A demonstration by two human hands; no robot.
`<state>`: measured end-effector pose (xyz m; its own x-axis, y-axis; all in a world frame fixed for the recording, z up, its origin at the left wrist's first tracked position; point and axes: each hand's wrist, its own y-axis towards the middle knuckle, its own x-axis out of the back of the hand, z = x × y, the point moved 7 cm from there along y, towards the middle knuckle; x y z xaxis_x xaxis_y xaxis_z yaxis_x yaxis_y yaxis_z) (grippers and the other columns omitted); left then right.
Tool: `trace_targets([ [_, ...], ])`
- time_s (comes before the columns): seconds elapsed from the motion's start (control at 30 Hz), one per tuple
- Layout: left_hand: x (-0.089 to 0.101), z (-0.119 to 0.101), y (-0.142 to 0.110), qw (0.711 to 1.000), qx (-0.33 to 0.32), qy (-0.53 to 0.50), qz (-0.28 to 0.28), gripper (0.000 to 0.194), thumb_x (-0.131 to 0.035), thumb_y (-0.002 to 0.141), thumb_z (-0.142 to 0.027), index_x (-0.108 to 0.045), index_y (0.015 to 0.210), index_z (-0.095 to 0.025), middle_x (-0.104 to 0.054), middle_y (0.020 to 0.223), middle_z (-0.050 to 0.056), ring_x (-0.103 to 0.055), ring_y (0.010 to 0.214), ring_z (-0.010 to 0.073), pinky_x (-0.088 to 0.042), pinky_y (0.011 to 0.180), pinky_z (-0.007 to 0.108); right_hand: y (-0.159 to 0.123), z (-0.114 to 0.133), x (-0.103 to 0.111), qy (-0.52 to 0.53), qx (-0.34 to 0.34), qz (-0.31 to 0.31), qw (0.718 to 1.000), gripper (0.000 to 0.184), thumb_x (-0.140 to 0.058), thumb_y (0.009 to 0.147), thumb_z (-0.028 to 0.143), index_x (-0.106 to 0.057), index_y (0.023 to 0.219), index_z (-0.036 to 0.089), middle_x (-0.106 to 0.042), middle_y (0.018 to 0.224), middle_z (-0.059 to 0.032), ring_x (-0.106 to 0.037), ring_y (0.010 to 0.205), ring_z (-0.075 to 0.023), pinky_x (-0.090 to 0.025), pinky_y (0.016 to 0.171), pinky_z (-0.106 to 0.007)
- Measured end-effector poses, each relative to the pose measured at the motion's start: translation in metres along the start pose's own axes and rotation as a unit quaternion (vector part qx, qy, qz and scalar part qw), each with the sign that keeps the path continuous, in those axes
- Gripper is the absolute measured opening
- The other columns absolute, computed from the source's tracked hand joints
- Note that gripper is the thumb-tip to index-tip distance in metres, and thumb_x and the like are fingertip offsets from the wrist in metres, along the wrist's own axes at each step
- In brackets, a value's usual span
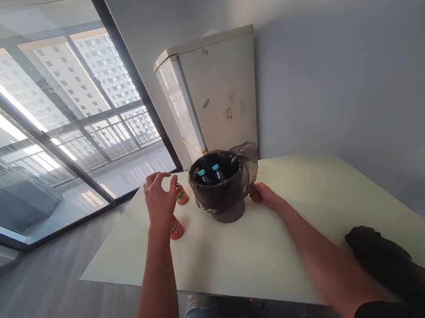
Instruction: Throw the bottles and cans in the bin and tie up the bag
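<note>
Bin [229,214], crinkled plastic liner [221,192], left grip [157,195] apart near red can [182,195], right grip [264,194] unclear

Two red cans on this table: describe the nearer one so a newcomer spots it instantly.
On the pale table, find the dark bin. To its left are two red cans. Yours is the nearer can, partly hidden by the wrist of the left hand; the other sits farther back, beyond the thumb.

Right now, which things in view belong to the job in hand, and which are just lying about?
In use, it seems:
bin liner, by the right hand
bin
teal-capped bottles inside
two red cans, by the left hand

Apparently just lying about:
dark item on the table
fridge-like cabinet behind
</note>
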<state>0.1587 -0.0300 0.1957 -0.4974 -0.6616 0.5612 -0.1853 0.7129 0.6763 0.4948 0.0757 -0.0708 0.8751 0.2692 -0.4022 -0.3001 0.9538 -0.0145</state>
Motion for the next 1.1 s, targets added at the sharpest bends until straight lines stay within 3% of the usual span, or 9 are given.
trace_targets([
  [0.17,-0.033,0.104,-0.040,0.944,0.174,0.177,0.218,0.069,-0.075,0.086,-0.056,-0.059,0.144,-0.022,-0.057,0.147,0.022,-0.056,0.135,0.0439,-0.048,0.106,0.054,0.000,0.000,0.000,0.003,0.001,0.006,1.000,0.067,-0.080,0.080,0.056,-0.024,0.060,0.024,-0.016,0.055,0.0096,-0.012,0.049,-0.0064,-0.012,0.046,-0.025],
  [0.27,-0.064,0.131,-0.060,0.908,0.185,0.189,0.326,0.047,-0.074,0.089,-0.044,-0.068,0.128,-0.019,-0.070,0.127,0.018,-0.064,0.127,0.0364,-0.052,0.099,0.042,0.001,-0.001,0.001,0.002,0.001,0.009,1.000,0.070,-0.081,0.078,0.058,-0.022,0.058,0.024,-0.016,0.054,0.0093,-0.013,0.048,-0.0063,-0.011,0.046,-0.026],
  [0.4,-0.079,0.130,-0.069,0.909,0.172,0.183,0.332,0.020,-0.069,0.090,-0.030,-0.073,0.106,-0.019,-0.075,0.110,0.014,-0.069,0.116,0.0327,-0.052,0.092,0.038,0.003,-0.003,0.002,0.000,0.000,0.008,1.000,0.070,-0.081,0.078,0.059,-0.023,0.058,0.024,-0.017,0.053,0.0092,-0.014,0.047,-0.0062,-0.010,0.046,-0.026],
  [0.53,-0.051,0.102,-0.053,0.934,0.162,0.174,0.266,0.022,-0.063,0.095,-0.036,-0.072,0.109,-0.023,-0.073,0.113,0.012,-0.068,0.110,0.0328,-0.051,0.090,0.041,0.003,-0.004,0.004,0.000,-0.002,0.003,1.000,0.067,-0.079,0.080,0.057,-0.024,0.059,0.025,-0.018,0.053,0.0094,-0.014,0.048,-0.0062,-0.011,0.047,-0.026],
  [0.63,0.006,0.048,-0.023,0.991,0.089,0.087,0.039,0.028,-0.057,0.100,-0.045,-0.070,0.113,-0.024,-0.069,0.119,0.011,-0.067,0.101,0.0284,-0.050,0.088,0.040,0.003,-0.005,0.005,0.001,-0.005,0.001,1.000,0.064,-0.078,0.082,0.054,-0.026,0.061,0.025,-0.019,0.054,0.0095,-0.014,0.048,-0.0064,-0.013,0.047,-0.026],
  [0.77,0.056,-0.039,-0.005,0.979,-0.066,-0.076,-0.177,0.033,-0.034,0.110,-0.031,-0.065,0.107,-0.021,-0.066,0.108,0.008,-0.062,0.104,0.0223,-0.048,0.095,0.037,0.004,-0.006,0.007,-0.001,-0.003,-0.001,1.000,0.063,-0.077,0.082,0.053,-0.025,0.061,0.025,-0.018,0.055,0.0096,-0.015,0.048,-0.0065,-0.013,0.047,-0.026],
  [0.83,0.046,-0.073,0.000,0.976,-0.113,-0.113,-0.151,0.030,-0.036,0.110,-0.030,-0.064,0.105,-0.021,-0.065,0.107,0.008,-0.061,0.104,0.0218,-0.048,0.096,0.036,0.004,-0.007,0.007,-0.005,-0.001,0.000,1.000,0.064,-0.077,0.082,0.054,-0.024,0.061,0.025,-0.018,0.055,0.0096,-0.015,0.048,-0.0065,-0.013,0.047,-0.026],
  [0.93,-0.003,-0.108,0.001,0.979,-0.166,-0.115,0.008,0.029,-0.038,0.110,-0.029,-0.065,0.103,-0.022,-0.066,0.107,0.008,-0.061,0.103,0.0223,-0.048,0.094,0.036,0.005,-0.007,0.006,-0.014,0.004,0.003,1.000,0.066,-0.076,0.081,0.058,-0.023,0.060,0.025,-0.017,0.054,0.0097,-0.014,0.048,-0.0064,-0.013,0.046,-0.026],
  [1.1,-0.086,-0.113,-0.024,0.931,-0.187,0.048,0.309,0.048,-0.032,0.111,-0.039,-0.069,0.085,-0.020,-0.071,0.092,0.010,-0.067,0.089,0.0253,-0.049,0.084,0.038,0.005,-0.004,0.003,-0.017,0.009,-0.002,1.000,0.066,-0.075,0.081,0.059,-0.023,0.059,0.026,-0.019,0.051,0.0098,-0.014,0.046,-0.0062,-0.013,0.045,-0.026],
])
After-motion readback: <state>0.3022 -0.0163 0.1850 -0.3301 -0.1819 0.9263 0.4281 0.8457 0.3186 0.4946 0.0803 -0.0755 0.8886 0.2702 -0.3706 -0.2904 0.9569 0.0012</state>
